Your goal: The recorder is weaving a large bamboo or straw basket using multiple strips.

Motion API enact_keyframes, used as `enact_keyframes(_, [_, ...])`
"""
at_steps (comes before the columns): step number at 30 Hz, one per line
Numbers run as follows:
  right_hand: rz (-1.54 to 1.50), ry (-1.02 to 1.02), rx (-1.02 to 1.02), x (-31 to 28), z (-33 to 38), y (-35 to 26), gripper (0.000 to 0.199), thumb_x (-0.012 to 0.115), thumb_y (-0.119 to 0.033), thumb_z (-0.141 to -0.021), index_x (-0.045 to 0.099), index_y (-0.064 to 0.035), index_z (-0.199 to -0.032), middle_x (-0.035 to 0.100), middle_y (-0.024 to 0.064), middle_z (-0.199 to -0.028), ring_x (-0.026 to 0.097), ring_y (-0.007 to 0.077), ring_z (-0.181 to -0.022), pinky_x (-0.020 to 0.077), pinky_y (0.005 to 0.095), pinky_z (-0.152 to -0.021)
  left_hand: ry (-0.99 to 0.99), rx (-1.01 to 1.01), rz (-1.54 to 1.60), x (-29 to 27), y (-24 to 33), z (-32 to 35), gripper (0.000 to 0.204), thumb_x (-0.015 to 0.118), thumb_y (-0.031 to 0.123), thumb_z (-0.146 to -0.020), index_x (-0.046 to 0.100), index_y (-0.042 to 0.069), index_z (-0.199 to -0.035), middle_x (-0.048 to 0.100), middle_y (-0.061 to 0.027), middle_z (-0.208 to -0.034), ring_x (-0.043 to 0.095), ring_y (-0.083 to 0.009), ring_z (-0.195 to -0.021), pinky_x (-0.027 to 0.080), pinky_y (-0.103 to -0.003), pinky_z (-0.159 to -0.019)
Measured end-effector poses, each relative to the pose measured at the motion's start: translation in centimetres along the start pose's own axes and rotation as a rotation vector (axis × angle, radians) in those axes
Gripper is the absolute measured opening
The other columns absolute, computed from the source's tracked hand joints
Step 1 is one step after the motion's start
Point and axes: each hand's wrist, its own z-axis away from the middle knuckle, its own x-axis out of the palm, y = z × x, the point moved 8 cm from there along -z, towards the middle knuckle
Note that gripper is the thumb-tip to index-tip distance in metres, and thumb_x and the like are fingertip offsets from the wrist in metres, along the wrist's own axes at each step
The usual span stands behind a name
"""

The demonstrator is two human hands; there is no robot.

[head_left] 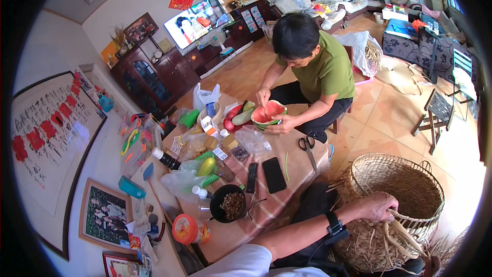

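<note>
A large round woven straw basket (359, 174) stands at the lower right, its open top tilted up and small loops along its rim. My left hand (378, 206) is at the near side of its rim, with a dark band on the wrist. Its fingers are curled around pale braided straw strands (397, 241), which hang down over the basket's outer wall. More loose straw (451, 251) sticks out at the lower right edge. My right hand does not show in the picture.
Across the table (302, 195), another person (328, 66) holds a hollowed watermelon half (269, 113). Scissors (308, 151), a black phone (274, 174), a remote (251, 177), a dark bowl (221, 210) and several jars lie there. A folding stool (435, 115) stands beyond the basket.
</note>
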Motion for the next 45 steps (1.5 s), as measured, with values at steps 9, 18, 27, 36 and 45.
enact_keyframes(9, [0.334, 0.220, -0.447, -0.2, 2.1, -2.7, 0.013, 0.069, -0.013, -0.100, 0.076, -0.0056, -0.108, 0.064, 0.0054, -0.074, 0.055, 0.0186, -0.059, 0.0419, 0.0339, -0.050, 0.025, 0.008, 0.036, -0.3, -0.6, -0.1, 0.036, 0.077, 0.030, -0.085, 0.073, -0.001, -0.103, 0.073, -0.0225, -0.101, 0.069, -0.0398, -0.101, 0.053, -0.049, -0.088])
enact_keyframes(18, [0.421, 0.054, -0.708, 6.6, 10.4, -15.0, 0.012, 0.062, 0.004, -0.084, 0.068, -0.0029, -0.092, 0.066, 0.0166, -0.085, 0.067, 0.0349, -0.086, 0.0523, 0.0405, -0.075, -0.076, -0.090, 0.051, 0.3, 0.2, -0.6, 0.032, 0.073, 0.035, -0.087, 0.077, 0.006, -0.099, 0.076, -0.0181, -0.091, 0.074, -0.0308, -0.086, 0.057, -0.044, -0.078])
enact_keyframes(27, [0.470, -0.079, -0.736, 19.1, 13.1, -22.1, 0.039, 0.078, -0.023, -0.085, 0.062, -0.0040, -0.116, 0.057, 0.0146, -0.104, 0.060, 0.0340, -0.103, 0.0503, 0.0470, -0.085, -0.216, 0.014, 0.290, -1.2, 1.0, -0.8, 0.028, 0.066, 0.018, -0.102, 0.069, -0.001, -0.121, 0.074, -0.0060, -0.109, 0.065, -0.0128, -0.103, 0.053, -0.032, -0.094])
enact_keyframes(36, [0.524, -0.075, -0.869, 19.8, 13.3, -23.0, 0.017, 0.067, -0.007, -0.083, 0.060, -0.0019, -0.097, 0.056, 0.0154, -0.098, 0.058, 0.0365, -0.097, 0.0471, 0.0504, -0.089, -0.294, -0.028, 0.462, -0.5, 0.6, -0.8, 0.031, 0.071, 0.014, -0.097, 0.068, -0.002, -0.123, 0.072, -0.0047, -0.115, 0.063, -0.0115, -0.107, 0.051, -0.031, -0.099])
enact_keyframes(45, [0.004, -0.535, -0.386, 20.0, 12.9, -20.3, 0.020, 0.066, -0.008, -0.095, 0.055, 0.0014, -0.109, 0.066, 0.0171, -0.096, 0.067, 0.0367, -0.087, 0.0548, 0.0475, -0.074, -0.263, -0.003, 0.378, -0.2, -0.2, -1.1, 0.035, 0.073, 0.007, -0.088, 0.069, -0.001, -0.122, 0.073, -0.0068, -0.115, 0.065, -0.0146, -0.109, 0.051, -0.033, -0.100])
